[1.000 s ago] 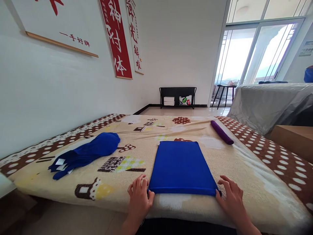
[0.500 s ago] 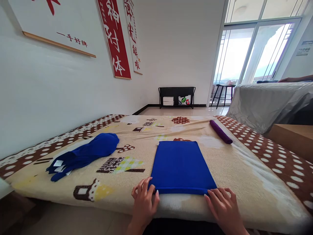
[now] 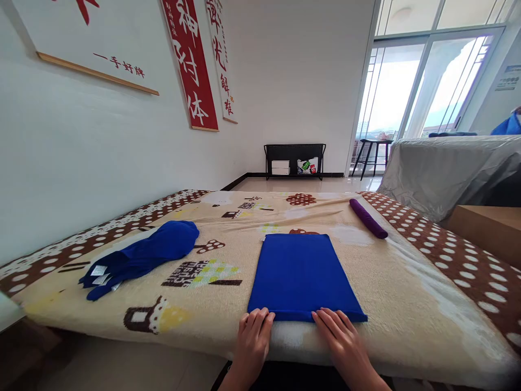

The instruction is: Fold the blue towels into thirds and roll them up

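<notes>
A folded blue cloth point(image 3: 299, 274) lies flat on the patterned blanket, its near edge turned up in a narrow roll. My left hand point(image 3: 256, 331) is closed over that edge at the near left corner, fingers held together. Along the same edge, right of the middle, my right hand point(image 3: 336, 331) has its fingers bent over the roll; the thumbs are mostly hidden. To the left rests a crumpled blue garment point(image 3: 150, 252) with white tags. A rolled purple cloth point(image 3: 368, 219) lies farther off on the right.
The beige blanket point(image 3: 211, 315) with brown dotted borders covers the bed-like surface in front of me. At right stand a cardboard box point(image 3: 486, 228) and a table under plastic sheeting point(image 3: 423, 168), with blue cloth point(image 3: 507, 125) at its far edge. A black rack point(image 3: 295, 157) stands by the back wall.
My right hand has moved left along the near edge, away from the corner. The left hand shifted slightly right, its fingers closing together. At far right, a person's arm gave way to blue cloth.
</notes>
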Motion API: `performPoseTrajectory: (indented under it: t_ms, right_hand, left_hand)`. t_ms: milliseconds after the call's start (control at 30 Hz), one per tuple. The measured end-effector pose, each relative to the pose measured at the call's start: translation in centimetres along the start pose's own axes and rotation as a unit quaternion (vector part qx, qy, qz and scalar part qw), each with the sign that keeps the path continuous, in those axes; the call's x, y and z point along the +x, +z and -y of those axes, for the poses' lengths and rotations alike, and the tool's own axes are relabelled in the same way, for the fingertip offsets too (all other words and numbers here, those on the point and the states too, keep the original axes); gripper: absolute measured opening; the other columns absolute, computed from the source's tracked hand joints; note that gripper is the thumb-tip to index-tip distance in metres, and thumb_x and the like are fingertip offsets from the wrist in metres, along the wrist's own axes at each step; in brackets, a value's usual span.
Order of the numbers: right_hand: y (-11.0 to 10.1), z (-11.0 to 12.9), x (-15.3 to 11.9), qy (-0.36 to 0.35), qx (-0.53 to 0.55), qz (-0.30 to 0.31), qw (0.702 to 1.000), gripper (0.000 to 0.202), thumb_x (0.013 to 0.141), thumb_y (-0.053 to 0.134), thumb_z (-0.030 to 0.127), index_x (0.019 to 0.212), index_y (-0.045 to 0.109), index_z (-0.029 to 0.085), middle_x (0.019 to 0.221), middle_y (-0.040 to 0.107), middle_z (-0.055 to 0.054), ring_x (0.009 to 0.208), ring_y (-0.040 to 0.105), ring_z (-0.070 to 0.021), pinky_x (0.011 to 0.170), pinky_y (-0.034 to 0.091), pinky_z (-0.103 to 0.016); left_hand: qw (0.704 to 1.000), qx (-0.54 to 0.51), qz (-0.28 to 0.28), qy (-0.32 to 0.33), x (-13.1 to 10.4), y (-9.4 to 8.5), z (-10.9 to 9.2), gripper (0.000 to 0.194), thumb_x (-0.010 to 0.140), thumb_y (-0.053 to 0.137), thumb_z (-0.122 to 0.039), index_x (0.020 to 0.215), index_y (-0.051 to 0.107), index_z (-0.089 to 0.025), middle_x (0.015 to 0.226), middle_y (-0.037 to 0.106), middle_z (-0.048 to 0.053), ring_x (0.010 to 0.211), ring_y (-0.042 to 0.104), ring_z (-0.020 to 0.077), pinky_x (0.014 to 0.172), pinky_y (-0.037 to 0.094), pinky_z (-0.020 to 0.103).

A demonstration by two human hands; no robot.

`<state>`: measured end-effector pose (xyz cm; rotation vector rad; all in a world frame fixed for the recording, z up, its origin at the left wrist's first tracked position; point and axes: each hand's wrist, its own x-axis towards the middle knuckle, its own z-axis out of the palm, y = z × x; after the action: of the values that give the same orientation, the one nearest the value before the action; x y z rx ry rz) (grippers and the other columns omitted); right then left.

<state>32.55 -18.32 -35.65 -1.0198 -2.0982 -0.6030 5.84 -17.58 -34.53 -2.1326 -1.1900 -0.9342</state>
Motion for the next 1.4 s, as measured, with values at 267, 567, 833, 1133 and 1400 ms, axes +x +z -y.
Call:
performPoseTrajectory:
  t_ms: [267, 567, 833, 1133, 1400]
  right_hand:
    - [0.9, 3.3, 0.9, 0.013, -0.013, 0.012, 1.0, 0.059, 0.085, 0.047, 0.012, 0.144, 0.041, 0.006, 0.143, 0.05, -0.014, 0.137, 0.042, -0.0259, 0.104, 0.048, -0.04]
    - [-0.9, 0.7, -0.3, -0.028, -0.04, 0.082, 0.995, 0.059, 0.091, 0.05, 0.019, 0.148, 0.036, 0.015, 0.149, 0.044, -0.005, 0.14, 0.038, -0.0207, 0.113, 0.038, -0.036]
    - [-2.9, -5.6, -6.4, 0.059, -0.078, 0.039, 0.994, 0.053, 0.094, 0.05, 0.026, 0.146, 0.042, 0.021, 0.139, 0.055, -0.005, 0.132, 0.048, -0.0235, 0.108, 0.038, -0.042]
    - [-3.7, -9.6, -7.0, 0.061, -0.088, 0.048, 0.993, 0.035, 0.091, 0.058, 0.033, 0.126, 0.062, 0.037, 0.133, 0.061, 0.0, 0.121, 0.058, -0.0235, 0.097, 0.043, -0.04]
    - [-3.5, -10.4, -6.1, 0.09, -0.019, 0.04, 0.995, 0.023, 0.094, 0.054, 0.032, 0.11, 0.07, 0.035, 0.125, 0.065, -0.001, 0.114, 0.06, -0.0217, 0.09, 0.047, -0.038]
  left_hand:
    - [0.991, -0.06, 0.095, 0.068, 1.8, -0.8, -3.7, 0.05, 0.084, 0.045, -0.01, 0.134, 0.052, -0.011, 0.133, 0.06, 0.013, 0.127, 0.052, 0.0254, 0.104, 0.045, 0.04]
    - [0.986, -0.028, 0.128, 0.104, -0.2, -1.1, 0.0, 0.061, 0.088, 0.046, -0.009, 0.148, 0.036, -0.014, 0.15, 0.045, 0.007, 0.141, 0.037, 0.0228, 0.114, 0.037, 0.04]
    - [0.996, 0.002, 0.071, 0.059, -3.1, -1.9, 5.8, 0.055, 0.088, 0.049, -0.009, 0.142, 0.047, -0.02, 0.139, 0.058, 0.008, 0.135, 0.047, 0.0247, 0.11, 0.04, 0.043]
    - [0.991, -0.069, 0.081, -0.077, -2.0, -1.5, 6.8, 0.027, 0.092, 0.053, -0.023, 0.111, 0.069, -0.032, 0.135, 0.06, 0.004, 0.127, 0.054, 0.0261, 0.097, 0.047, 0.046]
    - [0.978, -0.115, 0.116, -0.128, -1.2, -1.8, 7.6, 0.02, 0.093, 0.054, -0.03, 0.098, 0.072, -0.032, 0.129, 0.063, 0.004, 0.122, 0.056, 0.0274, 0.096, 0.047, 0.047]
